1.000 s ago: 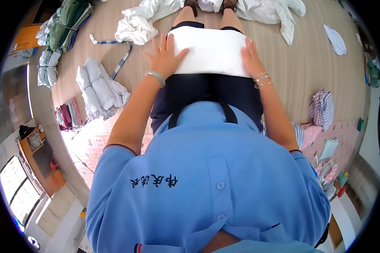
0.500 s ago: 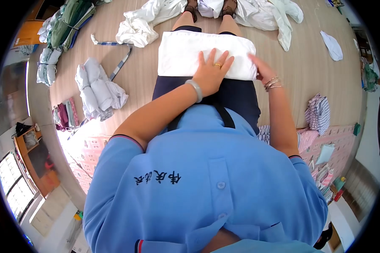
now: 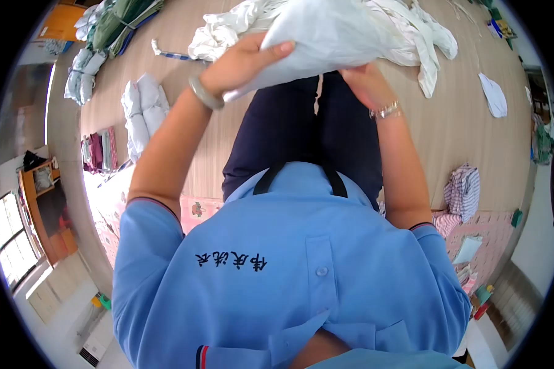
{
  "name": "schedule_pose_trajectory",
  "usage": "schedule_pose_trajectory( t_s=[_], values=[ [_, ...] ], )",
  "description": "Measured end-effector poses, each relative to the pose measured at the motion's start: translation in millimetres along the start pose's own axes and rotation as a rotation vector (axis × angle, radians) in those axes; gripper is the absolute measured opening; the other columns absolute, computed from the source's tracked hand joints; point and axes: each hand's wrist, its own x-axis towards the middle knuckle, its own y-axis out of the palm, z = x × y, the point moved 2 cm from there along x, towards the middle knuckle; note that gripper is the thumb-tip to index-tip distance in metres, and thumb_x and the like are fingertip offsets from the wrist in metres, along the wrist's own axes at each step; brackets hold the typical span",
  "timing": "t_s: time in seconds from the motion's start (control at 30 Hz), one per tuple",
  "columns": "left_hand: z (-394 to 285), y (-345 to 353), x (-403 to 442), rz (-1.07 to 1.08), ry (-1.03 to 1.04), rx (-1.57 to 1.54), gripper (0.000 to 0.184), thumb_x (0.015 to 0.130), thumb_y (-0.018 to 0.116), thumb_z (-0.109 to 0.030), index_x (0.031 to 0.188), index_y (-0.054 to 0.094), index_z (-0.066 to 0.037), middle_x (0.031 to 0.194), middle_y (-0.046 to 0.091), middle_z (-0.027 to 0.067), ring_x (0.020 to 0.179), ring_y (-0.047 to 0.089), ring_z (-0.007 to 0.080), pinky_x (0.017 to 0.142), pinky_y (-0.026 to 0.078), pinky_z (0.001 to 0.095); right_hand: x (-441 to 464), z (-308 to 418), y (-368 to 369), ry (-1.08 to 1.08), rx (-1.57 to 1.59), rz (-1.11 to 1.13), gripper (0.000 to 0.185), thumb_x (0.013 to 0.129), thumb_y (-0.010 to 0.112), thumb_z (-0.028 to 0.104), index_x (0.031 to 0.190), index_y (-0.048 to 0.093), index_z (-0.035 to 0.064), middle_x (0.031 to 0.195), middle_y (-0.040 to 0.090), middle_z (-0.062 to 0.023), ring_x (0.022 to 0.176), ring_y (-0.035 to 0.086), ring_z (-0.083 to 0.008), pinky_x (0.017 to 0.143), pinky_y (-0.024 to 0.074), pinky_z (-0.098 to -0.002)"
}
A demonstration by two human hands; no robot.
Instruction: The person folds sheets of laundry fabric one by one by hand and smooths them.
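Blue shirt with black lettering

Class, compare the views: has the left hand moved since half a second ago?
Yes: judged against the white bundle on the left, the left hand has shifted leftward in the view, nearer that bundle's side.

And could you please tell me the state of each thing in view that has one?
White cloth: lifted, draping loosely
Left hand: gripping it, thumb on top
Right hand: at its lower edge, fingers partly hidden
White heap: crumpled
Green bundle: tied
Pale bundle: rolled, partly hidden
Small cloth: lying flat
Striped clothes: folded
Shirt: worn, collar open
Window: open or shut, can't tell
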Motion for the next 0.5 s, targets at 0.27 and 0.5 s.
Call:
schedule_pose_trajectory(
  t_s=[0.27,0.5],
  values=[
    [-11,-61,-15,0.219,0.528,0.438,0.027,0.085,0.058,-0.013,0.111,0.059,-0.008,0.115,0.058,0.0070,0.108,0.054,0.0158,0.094,0.041,0.0350,42,51,29,-0.401,-0.987,0.434,0.031,0.079,0.058,0.008,0.109,0.059,0.0011,0.111,0.060,-0.0108,0.106,0.054,-0.0221,0.087,0.0454,-0.0298],
    [138,-21,-70,0.285,0.540,1.174,0.041,0.074,0.061,-0.005,0.112,0.060,-0.020,0.123,0.054,0.0002,0.121,0.045,0.0213,0.106,0.018,0.0512,-58,-41,35,-0.231,-1.078,0.851,0.034,0.078,0.056,0.007,0.111,0.059,0.0132,0.112,0.060,-0.0059,0.110,0.053,-0.0258,0.099,0.0372,-0.0371]
  ],
)
